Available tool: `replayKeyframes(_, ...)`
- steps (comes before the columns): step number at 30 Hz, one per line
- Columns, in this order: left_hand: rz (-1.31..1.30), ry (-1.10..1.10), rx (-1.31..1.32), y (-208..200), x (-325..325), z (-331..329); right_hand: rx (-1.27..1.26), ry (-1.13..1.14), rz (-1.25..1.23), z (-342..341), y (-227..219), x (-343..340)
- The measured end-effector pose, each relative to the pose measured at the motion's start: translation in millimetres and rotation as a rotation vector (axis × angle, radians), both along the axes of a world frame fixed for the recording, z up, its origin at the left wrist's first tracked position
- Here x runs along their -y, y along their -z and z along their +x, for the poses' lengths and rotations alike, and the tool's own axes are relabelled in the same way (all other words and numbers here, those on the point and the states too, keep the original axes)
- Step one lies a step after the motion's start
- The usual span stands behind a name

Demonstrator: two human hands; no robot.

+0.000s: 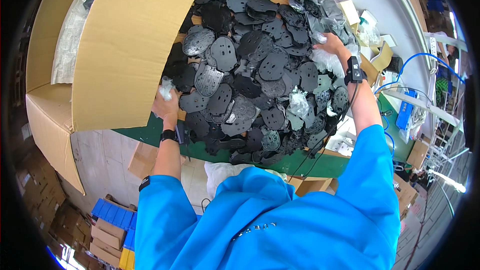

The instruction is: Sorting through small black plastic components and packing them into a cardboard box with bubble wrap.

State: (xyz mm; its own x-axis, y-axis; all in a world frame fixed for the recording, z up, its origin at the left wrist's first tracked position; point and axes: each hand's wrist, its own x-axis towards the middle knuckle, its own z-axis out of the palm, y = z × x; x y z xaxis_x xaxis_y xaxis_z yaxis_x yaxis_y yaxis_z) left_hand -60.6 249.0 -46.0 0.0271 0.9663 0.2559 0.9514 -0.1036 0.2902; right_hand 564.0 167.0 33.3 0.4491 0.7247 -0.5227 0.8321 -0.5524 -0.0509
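Note:
A wide heap of flat black plates (274, 66), rounded and pierced with holes and slots, covers the table in front of me. My left hand (166, 105) is at the heap's left side, closed round a crumpled piece of clear plastic film (166, 89). At the upper right edge of the heap, my right hand (331, 45) pinches part of a clear plastic bag (327, 61). Another crumpled clear wrapper (299, 104) rests on the plates between my hands, nearer the right.
A large open cardboard box (125, 45) stands at the left, its flap beside my left hand. Grey plastic bags (332, 17) lie at the far right. The green table edge (310, 166) runs in front of me. A blue hose (425, 55) curves past a metal frame at right.

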Motion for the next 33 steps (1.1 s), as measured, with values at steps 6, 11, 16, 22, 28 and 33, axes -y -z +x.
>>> replayKeyframes(6,-0.004,-0.016,-0.007,-5.6,0.1,2.6,0.182,0.065,0.166,-31.3,2.2,1.9)
replayKeyframes(11,0.033,-0.001,-0.03,-2.1,-2.7,-1.1,0.23,0.082,0.298,-38.3,10.6,9.9)
replayKeyframes(16,0.03,-0.012,0.021,2.1,0.2,-1.1,0.267,-0.101,0.73,-56.1,-12.7,28.4)
replayKeyframes(22,-0.154,-0.083,0.076,-5.2,4.7,3.7,-0.09,0.236,0.748,-73.7,-65.3,70.6)
replayKeyframes(28,-0.002,-0.043,-0.003,1.9,2.4,-3.0,-0.236,0.332,0.347,-63.6,-65.6,81.3)
replayKeyframes(33,0.035,-0.012,0.001,4.4,-2.1,0.7,-0.066,0.329,0.149,-5.3,-17.0,65.2)
